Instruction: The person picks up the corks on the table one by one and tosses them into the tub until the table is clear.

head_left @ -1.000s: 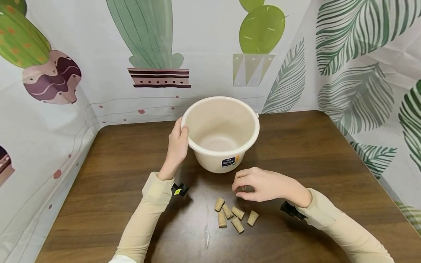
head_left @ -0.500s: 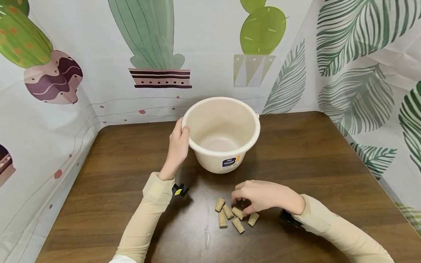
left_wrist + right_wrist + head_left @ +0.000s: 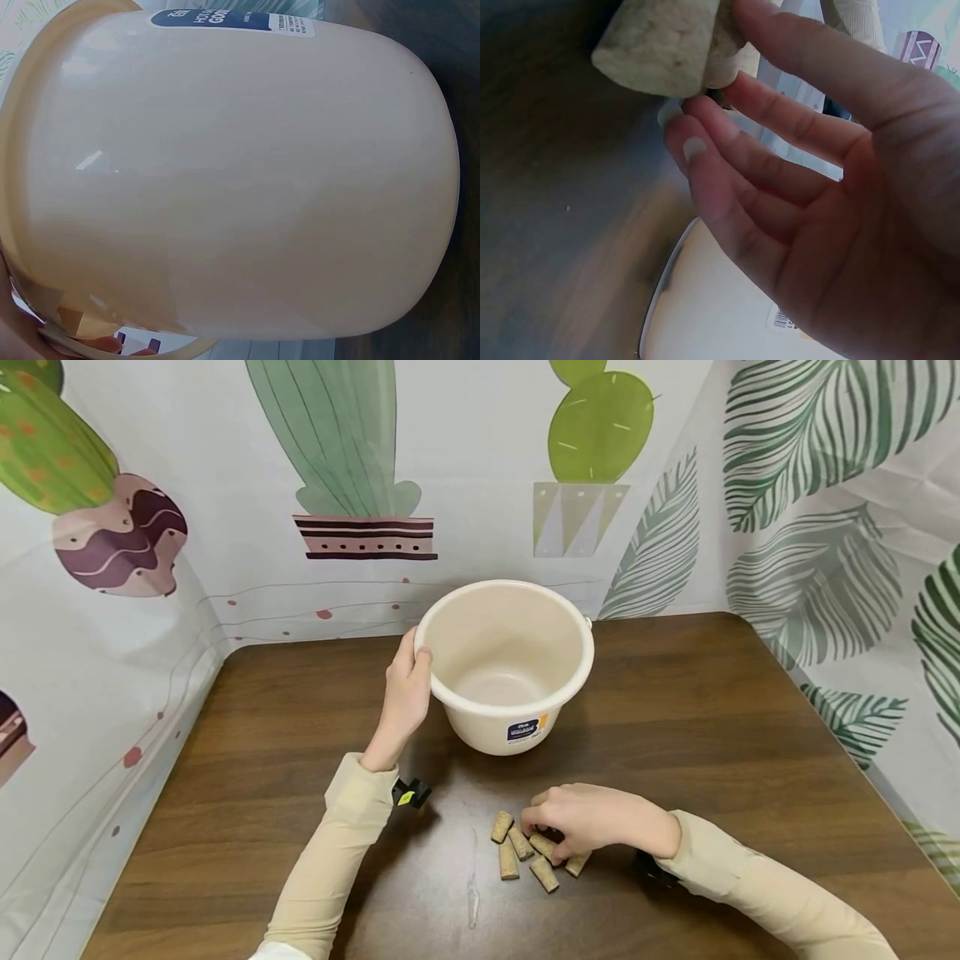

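Observation:
A cream plastic bucket stands upright on the table with nothing inside it. My left hand grips its rim at the left, thumb over the edge. In the left wrist view the bucket's wall fills most of the picture, fingertips showing at the lower left. My right hand is down at a small group of tapered corks in front of the bucket. Its thumb and index finger pinch one cork; in the right wrist view the other fingers curl loosely below the corks.
Several other corks lie close by, such as a cork on the left, a cork at the front and a partly covered cork under the right hand. The brown wooden table ends at a printed cloth backdrop.
My right hand has come down and toward me from beside the bucket to the corks, its thumb and finger closing on one. The left hand and bucket stay put.

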{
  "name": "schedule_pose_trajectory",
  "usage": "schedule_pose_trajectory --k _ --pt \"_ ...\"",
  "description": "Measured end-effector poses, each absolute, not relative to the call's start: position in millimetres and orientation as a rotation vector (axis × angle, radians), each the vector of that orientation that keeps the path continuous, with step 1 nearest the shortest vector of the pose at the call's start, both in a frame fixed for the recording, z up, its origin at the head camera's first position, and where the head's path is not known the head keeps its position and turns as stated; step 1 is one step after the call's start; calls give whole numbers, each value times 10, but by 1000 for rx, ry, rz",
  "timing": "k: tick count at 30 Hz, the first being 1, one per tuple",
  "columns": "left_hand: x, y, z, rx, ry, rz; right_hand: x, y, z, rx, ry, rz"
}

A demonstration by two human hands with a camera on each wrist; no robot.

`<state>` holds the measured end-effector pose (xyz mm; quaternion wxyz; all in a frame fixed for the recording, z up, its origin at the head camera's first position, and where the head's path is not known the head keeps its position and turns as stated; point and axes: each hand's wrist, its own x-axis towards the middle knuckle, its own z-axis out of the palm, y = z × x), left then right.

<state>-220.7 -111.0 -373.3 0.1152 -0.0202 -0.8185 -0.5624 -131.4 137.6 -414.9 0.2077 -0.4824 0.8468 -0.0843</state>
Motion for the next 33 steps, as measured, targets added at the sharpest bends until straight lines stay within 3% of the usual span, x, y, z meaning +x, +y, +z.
schedule_pose_trajectory --k 19,33 --pt "-2206 -1120 -3739 -75 -2395 -1649 -1418 1413 -4110 -1347 2230 -593" --pt "-2208 -1115 -3735 -88 -2381 -1662 -1477 1413 -4121 -1615 2194 -763"
